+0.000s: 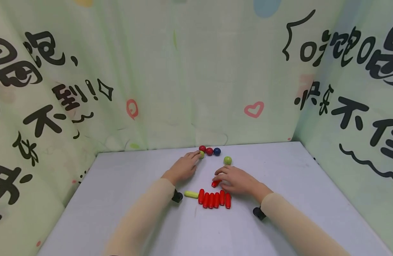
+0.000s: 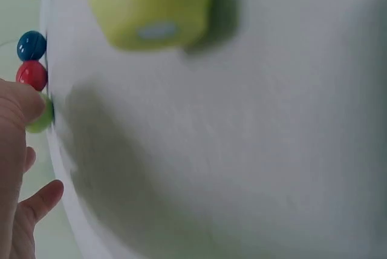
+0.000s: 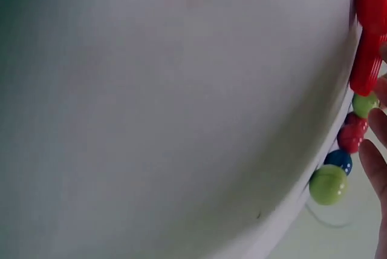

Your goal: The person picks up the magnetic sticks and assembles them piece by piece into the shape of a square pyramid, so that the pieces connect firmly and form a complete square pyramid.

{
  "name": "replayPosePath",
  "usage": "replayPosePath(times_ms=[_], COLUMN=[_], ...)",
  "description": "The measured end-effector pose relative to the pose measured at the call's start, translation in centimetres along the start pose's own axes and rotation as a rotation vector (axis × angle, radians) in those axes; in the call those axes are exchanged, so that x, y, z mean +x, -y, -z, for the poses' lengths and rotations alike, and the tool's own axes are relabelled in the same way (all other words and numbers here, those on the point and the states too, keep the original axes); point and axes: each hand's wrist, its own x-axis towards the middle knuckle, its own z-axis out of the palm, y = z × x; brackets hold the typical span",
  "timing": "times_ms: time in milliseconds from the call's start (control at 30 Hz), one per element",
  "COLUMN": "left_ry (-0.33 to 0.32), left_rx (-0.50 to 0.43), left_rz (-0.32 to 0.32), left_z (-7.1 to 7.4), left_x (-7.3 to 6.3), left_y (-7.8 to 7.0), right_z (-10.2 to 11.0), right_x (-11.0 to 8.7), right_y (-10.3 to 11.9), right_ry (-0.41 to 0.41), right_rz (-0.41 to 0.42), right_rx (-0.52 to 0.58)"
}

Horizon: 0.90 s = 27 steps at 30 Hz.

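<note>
In the head view, my left hand [image 1: 183, 166] reaches to the back of the table, its fingertips touching a green ball [image 1: 202, 154]. The left wrist view shows a digit against that ball [image 2: 40, 117], the others spread apart from it. My right hand [image 1: 237, 180] holds a small red cylinder [image 1: 215, 184] by its fingertips, just behind a row of upright-looking red cylinders [image 1: 211, 201]. A light green cylinder [image 1: 191, 194] lies crosswise at the row's left end. In the right wrist view, the held red cylinder [image 3: 365, 62] shows beside the fingers.
Two red balls [image 1: 205, 150] and a dark blue ball [image 1: 217, 152] sit beside the touched green one. Another green ball [image 1: 227, 160] stands apart to their right. Printed curtains [image 1: 196, 71] hang around the white table [image 1: 126, 213].
</note>
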Motion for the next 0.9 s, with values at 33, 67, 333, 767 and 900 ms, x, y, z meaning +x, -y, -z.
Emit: replayPosePath(times_ms=[33,67,333,767,900], left_ry=[0.001,0.002,-0.034,-0.026,-0.03], left_rx=[0.005,0.015,0.149,0.293,0.247], left_rz=[-0.009,-0.015,0.047,0.095,0.091], left_z=[0.1,0.1,0.3,0.3,0.3], left_x=[0.1,0.2,0.9,0.1,-1.4], left_y=[-0.2,-0.4,-1.1,0.4,1.1], right_z=[-0.1,-0.1,0.3,0.8,0.8], right_x=[-0.1,-0.1,-0.5,-1.2,-2.3], right_y=[0.2,0.4,1.3,2.4,2.2], right_ry=[0.003,0.003,0.031,0.066,0.055], right_rz=[0.003,0.004,-0.132,-0.416,-0.467], right_rx=[0.001,0.003,0.04,0.149,0.164])
